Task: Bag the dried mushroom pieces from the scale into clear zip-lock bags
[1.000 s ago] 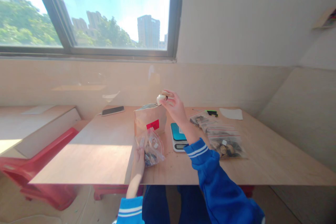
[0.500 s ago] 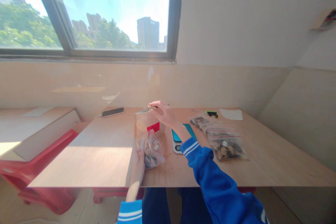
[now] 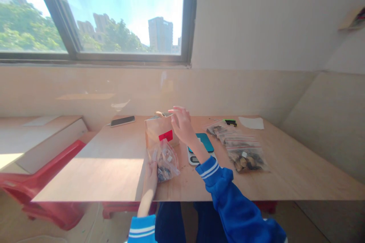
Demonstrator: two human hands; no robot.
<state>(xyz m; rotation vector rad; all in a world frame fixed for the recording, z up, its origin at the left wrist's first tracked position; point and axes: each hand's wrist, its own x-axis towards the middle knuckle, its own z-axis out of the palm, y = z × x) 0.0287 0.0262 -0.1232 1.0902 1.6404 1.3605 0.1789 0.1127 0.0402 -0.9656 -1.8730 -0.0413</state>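
Observation:
A brown paper bag (image 3: pixel 155 131) with a red label (image 3: pixel 165 136) stands upright on the table. Pale brown pieces (image 3: pixel 159 114) show at its open top. My right hand (image 3: pixel 183 123) is at the bag's upper right edge, its fingers stretched out and apart with nothing seen in them. In front of the paper bag, my left hand (image 3: pixel 151 172) grips the left side of a clear zip bag (image 3: pixel 167 161) holding dark contents I cannot make out. A white kitchen scale (image 3: pixel 194 159) with a teal top lies partly under my right forearm.
Several zip bags of dried brown pieces (image 3: pixel 246 159) lie right of the scale. Behind them are a black and green tool (image 3: pixel 230 122) and a white sheet (image 3: pixel 251 123). A phone (image 3: pixel 122 121) lies at the back left. A red chair (image 3: pixel 54 176) stands left of the table (image 3: pixel 94 174).
My right hand has moved right, from over the paper bag's opening to its edge, and its fingers have spread. The left hand keeps its hold on the zip bag.

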